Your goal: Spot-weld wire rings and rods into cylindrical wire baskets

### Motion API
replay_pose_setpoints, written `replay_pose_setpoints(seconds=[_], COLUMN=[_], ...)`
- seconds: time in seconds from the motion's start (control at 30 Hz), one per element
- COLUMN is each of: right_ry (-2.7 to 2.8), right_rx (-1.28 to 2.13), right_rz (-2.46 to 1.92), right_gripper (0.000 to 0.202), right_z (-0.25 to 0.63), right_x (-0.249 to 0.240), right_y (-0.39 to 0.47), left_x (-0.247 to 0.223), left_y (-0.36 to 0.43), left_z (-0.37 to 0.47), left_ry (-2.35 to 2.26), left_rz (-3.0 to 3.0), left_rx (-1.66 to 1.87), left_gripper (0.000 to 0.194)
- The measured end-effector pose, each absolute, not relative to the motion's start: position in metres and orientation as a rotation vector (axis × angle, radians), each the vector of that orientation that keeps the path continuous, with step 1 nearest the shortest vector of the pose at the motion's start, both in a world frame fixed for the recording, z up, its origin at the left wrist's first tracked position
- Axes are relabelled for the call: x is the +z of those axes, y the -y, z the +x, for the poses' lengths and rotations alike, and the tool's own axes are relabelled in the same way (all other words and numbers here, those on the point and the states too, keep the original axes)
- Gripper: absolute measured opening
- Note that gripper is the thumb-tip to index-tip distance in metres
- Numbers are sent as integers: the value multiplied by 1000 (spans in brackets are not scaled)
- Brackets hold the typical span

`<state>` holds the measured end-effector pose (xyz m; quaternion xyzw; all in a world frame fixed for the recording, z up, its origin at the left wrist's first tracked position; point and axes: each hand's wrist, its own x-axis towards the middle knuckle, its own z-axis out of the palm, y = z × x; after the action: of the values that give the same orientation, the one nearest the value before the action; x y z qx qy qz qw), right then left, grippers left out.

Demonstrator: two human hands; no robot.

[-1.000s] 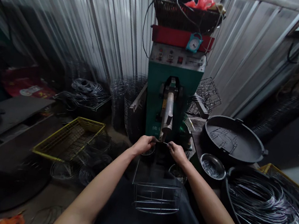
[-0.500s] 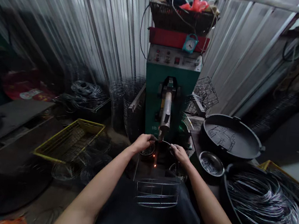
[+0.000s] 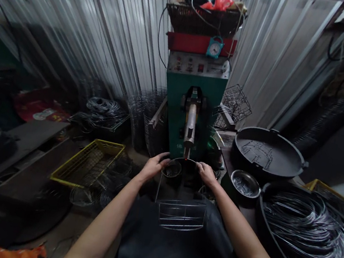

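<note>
A wire frame (image 3: 181, 216) hangs between my forearms, its curved upper wire touching the tip of the green machine's metal arm (image 3: 191, 125), where a small red glow shows. My right hand (image 3: 206, 174) is closed on the right end of that curved wire. At the wire's left end is my left hand (image 3: 154, 166), its thumb and forefinger apart; the forefinger points toward the machine and the fingers hold nothing I can make out. Just right of my left hand, a small round bowl (image 3: 172, 168) sits behind the wire.
The green machine (image 3: 176, 99) stands ahead. At left is a yellow crate (image 3: 69, 180). On the right are a black pan (image 3: 286, 163), a metal bowl of small pieces (image 3: 255, 189) and a large tub of wire rings (image 3: 313, 223).
The bright sparks below the machine's tip are gone, leaving a small red glow. My left hand has moved slightly left and its fingers have opened from the wire. The view has shifted slightly.
</note>
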<state>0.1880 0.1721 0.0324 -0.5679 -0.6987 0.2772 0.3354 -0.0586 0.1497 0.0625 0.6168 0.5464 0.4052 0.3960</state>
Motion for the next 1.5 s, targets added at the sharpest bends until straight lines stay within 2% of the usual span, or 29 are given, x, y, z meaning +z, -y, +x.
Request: replay_pose_setpoints(seconds=[0.07,0.17,0.23,0.33,0.47,0.6,0.73,0.9,1.0,1.2,1.4,1.5], right_ry=[1831,1819,1800,1754,1619,1667,1856,1556,1501,1538,1487,1477], right_rx=[706,714,728,717,660,707,579,407,476,506,347,264], right_rz=[-1470,-1439,-1411,-1347,-1309,-1320,-1837,-2445,-2673,-2769,-2686,-2581], right_gripper=[34,35,36,36,37,37,23,36,31,24,36,36], right_z=[187,185,182,178,176,183,230,333,373,388,387,379], right_x=[30,25,18,4,-17,-30,-27,-24,-33,-50,-46,-44], right_y=[-173,-172,-168,-154,-127,-120,-137,-166,-176,-177,-170,-158], left_x=[46,10,-11,-25,-18,-4,4,0,-4,-11,-14,-15], left_y=[-107,-32,7,33,26,15,15,24,28,36,33,33], left_z=[-79,-96,-93,-80,-71,-70,-59,-40,-35,-36,-43,-47], left_ry=[-1491,-1485,-1337,-1016,-961,-1086,-1184,-1238,-1190,-1197,-1220,-1166], left_rz=[1261,782,565,314,72,-69,62,94,107,406,905,1119], left_rx=[1044,658,556,802,1166,1232,1301,1313,1297,1122,815,663], left_gripper=[49,67,71,57,14,17,9,16,22,26,22,17])
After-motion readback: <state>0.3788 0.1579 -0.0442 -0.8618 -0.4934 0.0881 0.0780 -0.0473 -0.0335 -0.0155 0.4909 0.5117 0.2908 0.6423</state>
